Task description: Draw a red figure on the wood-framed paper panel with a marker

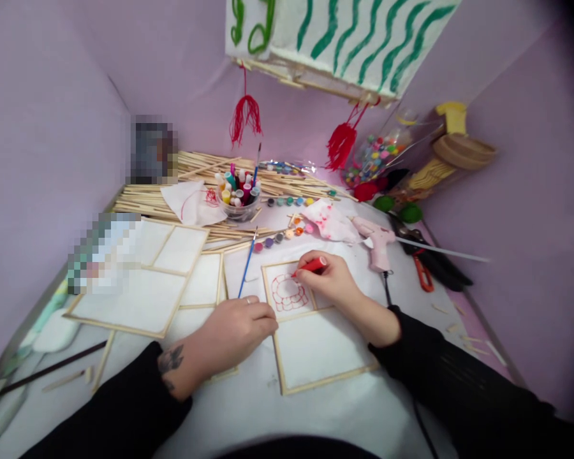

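My right hand is closed around a red marker, its tip at a red line drawing in the upper left pane of a wood-framed white panel. The drawing shows a rounded shape with block-like segments. Against the panel's left edge rests my left hand, fingers curled together; what they hold, if anything, is hidden. A thin blue paintbrush lies just beyond that hand.
More framed panels overlap at the left. Behind are wooden sticks, a tub of markers and paint pots. A pink glue gun and pliers lie right. A painted lantern with red tassels hangs above.
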The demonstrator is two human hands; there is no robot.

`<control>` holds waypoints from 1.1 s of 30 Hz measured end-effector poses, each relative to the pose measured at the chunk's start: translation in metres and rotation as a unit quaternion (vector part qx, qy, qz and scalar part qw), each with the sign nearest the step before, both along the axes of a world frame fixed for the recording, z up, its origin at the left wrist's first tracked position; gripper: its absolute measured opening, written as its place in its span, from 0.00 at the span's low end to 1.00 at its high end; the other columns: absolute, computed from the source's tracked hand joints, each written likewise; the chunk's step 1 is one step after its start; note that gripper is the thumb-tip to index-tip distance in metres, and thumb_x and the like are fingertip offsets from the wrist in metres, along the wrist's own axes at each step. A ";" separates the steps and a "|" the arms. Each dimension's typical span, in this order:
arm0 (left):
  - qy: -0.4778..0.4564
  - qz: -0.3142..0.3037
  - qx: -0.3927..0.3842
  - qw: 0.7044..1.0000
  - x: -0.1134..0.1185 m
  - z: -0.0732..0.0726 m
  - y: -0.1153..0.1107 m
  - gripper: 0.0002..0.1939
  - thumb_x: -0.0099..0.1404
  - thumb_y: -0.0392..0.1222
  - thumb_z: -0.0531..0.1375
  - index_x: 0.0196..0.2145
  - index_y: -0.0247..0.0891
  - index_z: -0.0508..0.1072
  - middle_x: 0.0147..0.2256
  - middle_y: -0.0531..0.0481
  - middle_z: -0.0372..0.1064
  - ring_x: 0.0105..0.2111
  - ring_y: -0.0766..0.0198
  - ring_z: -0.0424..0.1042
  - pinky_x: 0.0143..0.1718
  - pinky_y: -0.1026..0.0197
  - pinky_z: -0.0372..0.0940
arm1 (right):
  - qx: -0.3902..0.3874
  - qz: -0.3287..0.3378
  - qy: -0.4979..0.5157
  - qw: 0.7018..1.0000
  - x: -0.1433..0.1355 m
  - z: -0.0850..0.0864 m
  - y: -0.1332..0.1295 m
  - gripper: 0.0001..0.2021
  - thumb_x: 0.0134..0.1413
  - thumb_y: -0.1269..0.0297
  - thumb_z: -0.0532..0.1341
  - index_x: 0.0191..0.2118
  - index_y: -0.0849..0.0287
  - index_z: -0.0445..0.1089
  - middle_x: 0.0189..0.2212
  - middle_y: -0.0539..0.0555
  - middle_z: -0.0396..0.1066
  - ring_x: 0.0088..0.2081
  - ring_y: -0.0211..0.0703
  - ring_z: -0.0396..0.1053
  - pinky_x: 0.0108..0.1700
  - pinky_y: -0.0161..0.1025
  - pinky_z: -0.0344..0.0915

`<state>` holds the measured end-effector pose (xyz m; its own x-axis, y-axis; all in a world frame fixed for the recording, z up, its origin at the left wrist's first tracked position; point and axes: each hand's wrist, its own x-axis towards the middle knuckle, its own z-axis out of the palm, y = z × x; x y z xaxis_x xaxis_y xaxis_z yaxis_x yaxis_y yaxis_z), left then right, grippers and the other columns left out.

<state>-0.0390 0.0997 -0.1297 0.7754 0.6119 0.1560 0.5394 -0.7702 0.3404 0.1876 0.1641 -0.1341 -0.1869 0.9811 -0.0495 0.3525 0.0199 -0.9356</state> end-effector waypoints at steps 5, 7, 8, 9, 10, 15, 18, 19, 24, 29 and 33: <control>-0.001 0.001 0.001 1.000 0.001 0.002 0.000 0.11 0.70 0.35 0.51 0.37 0.40 0.74 0.36 0.51 0.73 0.34 0.65 0.68 0.30 0.63 0.62 | 0.011 0.007 0.000 1.000 0.000 -0.009 0.000 0.02 0.40 0.68 0.62 0.25 0.59 0.72 0.19 0.48 0.69 0.22 0.37 0.63 0.26 0.34 0.59; -0.003 -0.001 0.000 1.000 0.001 0.003 0.001 0.11 0.70 0.35 0.51 0.37 0.40 0.74 0.36 0.51 0.73 0.34 0.64 0.68 0.31 0.63 0.62 | 0.008 0.006 -0.002 1.000 0.000 -0.009 0.000 0.02 0.40 0.68 0.62 0.25 0.59 0.71 0.19 0.48 0.68 0.22 0.37 0.63 0.26 0.34 0.59; -0.002 -0.002 -0.001 1.000 0.001 0.003 0.001 0.11 0.70 0.35 0.51 0.37 0.40 0.74 0.36 0.51 0.73 0.34 0.64 0.68 0.31 0.63 0.62 | 0.009 0.007 -0.004 1.000 0.000 -0.008 0.000 0.02 0.40 0.68 0.62 0.25 0.59 0.71 0.19 0.48 0.68 0.22 0.37 0.63 0.26 0.34 0.59; -0.003 -0.003 -0.001 1.000 0.001 0.003 0.001 0.11 0.70 0.35 0.51 0.37 0.40 0.74 0.36 0.51 0.73 0.34 0.64 0.68 0.31 0.63 0.61 | 0.011 0.008 -0.006 1.000 0.000 -0.008 0.000 0.02 0.40 0.68 0.62 0.25 0.59 0.71 0.19 0.48 0.68 0.22 0.37 0.63 0.26 0.34 0.59; -0.004 -0.003 -0.001 1.000 0.001 0.003 0.001 0.11 0.70 0.35 0.51 0.37 0.40 0.74 0.36 0.52 0.73 0.33 0.64 0.68 0.30 0.63 0.61 | 0.013 0.008 -0.007 1.000 -0.001 -0.008 -0.001 0.02 0.40 0.69 0.62 0.25 0.59 0.71 0.19 0.48 0.68 0.23 0.37 0.63 0.26 0.34 0.59; -0.005 -0.002 -0.003 1.000 0.000 0.002 0.001 0.10 0.70 0.35 0.52 0.37 0.40 0.73 0.36 0.53 0.73 0.34 0.64 0.68 0.30 0.62 0.61 | 0.020 0.014 -0.013 1.000 -0.002 -0.008 -0.001 0.02 0.40 0.69 0.62 0.26 0.59 0.71 0.20 0.48 0.69 0.23 0.37 0.64 0.27 0.34 0.60; -0.002 -0.002 -0.006 1.000 0.000 0.001 0.000 0.09 0.69 0.35 0.53 0.37 0.39 0.73 0.37 0.53 0.73 0.34 0.64 0.68 0.31 0.62 0.61 | 0.019 0.009 -0.008 1.000 -0.002 -0.009 -0.001 0.03 0.40 0.69 0.62 0.26 0.60 0.72 0.21 0.49 0.70 0.24 0.38 0.65 0.28 0.34 0.61; -0.002 -0.002 -0.006 1.000 0.000 0.001 0.000 0.09 0.69 0.35 0.53 0.38 0.39 0.73 0.37 0.52 0.73 0.34 0.64 0.68 0.31 0.61 0.61 | 0.016 0.006 -0.005 1.000 -0.002 -0.009 0.000 0.03 0.40 0.69 0.62 0.26 0.60 0.72 0.21 0.49 0.71 0.24 0.38 0.65 0.28 0.35 0.61; -0.006 -0.003 -0.003 1.000 0.000 -0.001 0.000 0.08 0.69 0.35 0.53 0.38 0.40 0.73 0.38 0.53 0.73 0.34 0.63 0.68 0.31 0.61 0.61 | 0.009 0.009 0.002 1.000 -0.002 -0.009 0.001 0.02 0.41 0.69 0.62 0.26 0.60 0.72 0.21 0.49 0.71 0.24 0.38 0.65 0.28 0.34 0.61; -0.005 -0.002 -0.006 1.000 0.000 -0.001 0.000 0.08 0.69 0.36 0.53 0.38 0.40 0.72 0.38 0.54 0.73 0.34 0.63 0.68 0.31 0.61 0.61 | 0.013 0.006 -0.002 1.000 -0.002 -0.011 0.001 0.03 0.40 0.70 0.62 0.26 0.60 0.72 0.21 0.49 0.71 0.24 0.37 0.66 0.28 0.34 0.61; -0.005 -0.003 -0.002 1.000 -0.001 -0.001 0.000 0.08 0.70 0.36 0.53 0.38 0.40 0.72 0.38 0.54 0.73 0.34 0.64 0.68 0.31 0.61 0.61 | 0.005 0.010 0.002 1.000 -0.001 -0.012 0.001 0.03 0.40 0.70 0.63 0.26 0.60 0.72 0.21 0.49 0.71 0.24 0.38 0.66 0.28 0.34 0.61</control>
<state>-0.0396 0.0999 -0.1311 0.7776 0.6078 0.1609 0.5316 -0.7723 0.3479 0.1864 0.1650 -0.1466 -0.2065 0.9777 -0.0378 0.3474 0.0372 -0.9370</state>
